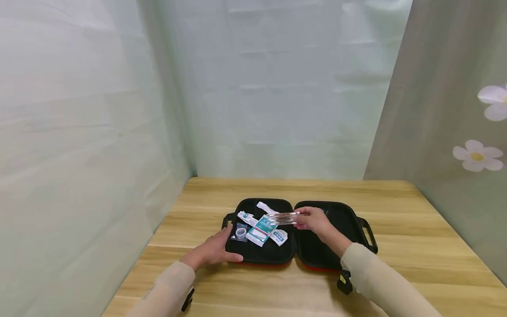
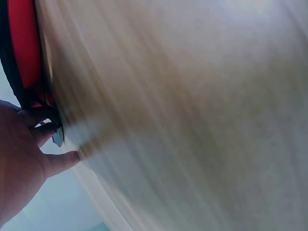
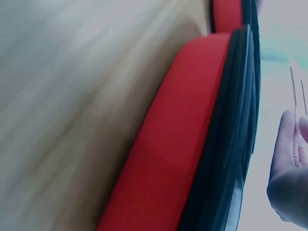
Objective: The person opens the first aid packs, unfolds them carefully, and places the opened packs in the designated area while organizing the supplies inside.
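An unfolded zip case (image 1: 259, 257), red outside and black inside, lies on the table with its two halves side by side. My left hand (image 1: 211, 250) rests at the left half's near corner, thumb spread along the front edge and fingers by the side handle. Over the middle of the case, my right hand (image 1: 313, 220) pinches a clear packet of cotton swabs (image 1: 283, 218) with brownish sticks. Beneath it in the left half lie a green-and-white packet (image 1: 261, 231), several white wrapped packets (image 1: 279, 237) and a bagged white tape roll (image 1: 240, 232).
The case's right half (image 1: 313, 251) has a black lining and a handle (image 1: 369, 233) on its outer side. Something small and bluish shows behind my right hand. The wooden table (image 1: 416, 229) meets pale curtains (image 1: 277, 88) on its left and far sides.
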Available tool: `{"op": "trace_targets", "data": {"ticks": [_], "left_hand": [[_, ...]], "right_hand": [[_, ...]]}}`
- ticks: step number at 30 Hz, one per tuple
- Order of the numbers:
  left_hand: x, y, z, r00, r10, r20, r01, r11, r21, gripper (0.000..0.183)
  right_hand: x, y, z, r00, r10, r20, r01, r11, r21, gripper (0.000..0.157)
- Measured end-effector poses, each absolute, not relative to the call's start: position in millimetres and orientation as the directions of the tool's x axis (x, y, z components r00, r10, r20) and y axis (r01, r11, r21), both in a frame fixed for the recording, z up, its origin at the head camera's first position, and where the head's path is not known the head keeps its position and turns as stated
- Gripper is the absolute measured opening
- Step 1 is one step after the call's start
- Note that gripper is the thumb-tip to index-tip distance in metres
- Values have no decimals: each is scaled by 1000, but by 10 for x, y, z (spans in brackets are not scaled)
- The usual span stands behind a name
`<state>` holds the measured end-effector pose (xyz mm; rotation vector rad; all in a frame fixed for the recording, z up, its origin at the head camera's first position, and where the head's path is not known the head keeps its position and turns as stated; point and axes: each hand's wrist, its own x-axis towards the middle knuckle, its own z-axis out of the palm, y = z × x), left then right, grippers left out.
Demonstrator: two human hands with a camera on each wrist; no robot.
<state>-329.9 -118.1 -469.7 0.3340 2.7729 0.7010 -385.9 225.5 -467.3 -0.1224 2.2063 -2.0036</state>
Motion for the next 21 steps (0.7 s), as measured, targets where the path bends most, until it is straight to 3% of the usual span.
{"op": "trace_targets", "data": {"ticks": [13,21], "left_hand": [[-3288,-1270,-4691,-932,313,-186,189,853,486,123],[-3292,-1318,-4695,-928,323,-187,197,849,490,123]], "right_hand": [[-3525,3177,-4625,-989,-118,-90,78,99,-992,42],[-3457,3487,-4704,-992,-89,-88,82,67,-994,42]]}}
